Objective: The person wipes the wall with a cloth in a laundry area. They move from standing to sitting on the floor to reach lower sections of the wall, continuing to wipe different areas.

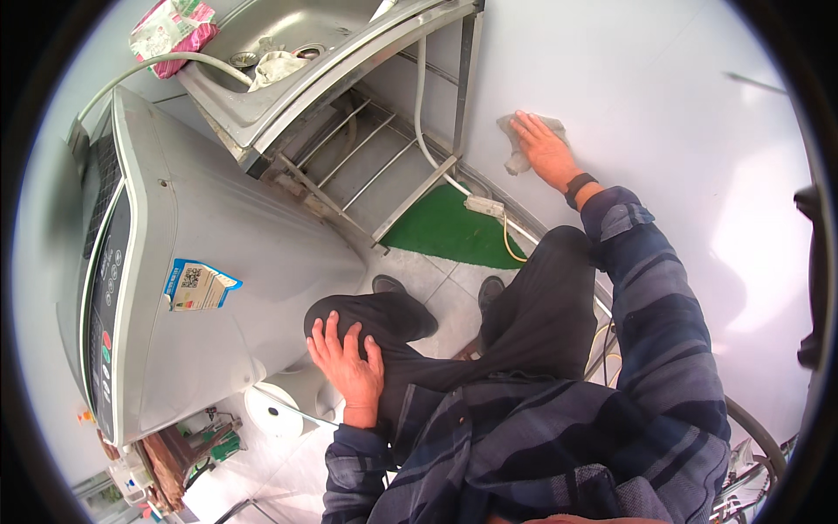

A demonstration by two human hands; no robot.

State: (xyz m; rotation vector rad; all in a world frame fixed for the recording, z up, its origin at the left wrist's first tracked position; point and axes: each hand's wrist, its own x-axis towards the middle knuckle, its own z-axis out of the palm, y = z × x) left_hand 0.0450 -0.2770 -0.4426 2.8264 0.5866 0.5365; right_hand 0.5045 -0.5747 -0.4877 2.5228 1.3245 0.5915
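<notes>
With fingers stretched out, my right hand (548, 157) presses a grey cloth (517, 164) flat against the smooth white wall (661, 85). Part of the cloth shows past the fingertips and below the palm. My left hand (348, 370) rests on the knee of my dark trousers (406, 314), its fingers spread and nothing in them. Beside that knee stands a grey top-loading washing machine (209, 223) with a peeling label (201, 285) on its side.
A stainless steel sink (226, 108) on a metal frame (468, 78) stands ahead, holding a pale rag (278, 67). A grey drain hose (420, 98) hangs beneath. Near the wall, a small white box (484, 205) with a cable lies by a green mat (452, 232). A pink plastic package (186, 46) sits behind the sink.
</notes>
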